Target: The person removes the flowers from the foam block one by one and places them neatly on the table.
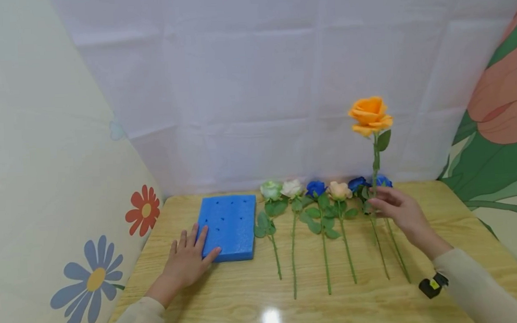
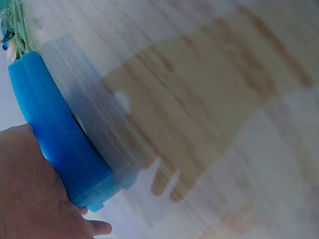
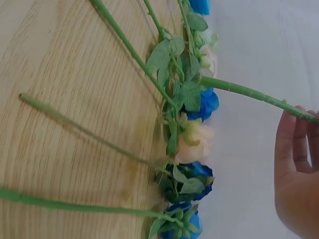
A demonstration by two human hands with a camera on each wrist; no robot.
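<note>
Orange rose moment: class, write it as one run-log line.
right hand: pinches orange rose stem, upright | left hand: flat on blue foam block | six roses on table

The orange rose (image 1: 370, 114) stands upright above the wooden table, its full bloom at the top with one green leaf just under it and a long thin green stem (image 3: 254, 93) running straight down, pinched partway along between fingertips. The blue foam block (image 1: 229, 227) lies flat on the table's left part, a thick rectangle with small dark holes punched in its top face; its near left corner is under flat fingers, and its right edge is just beside a lying row of roses
</note>
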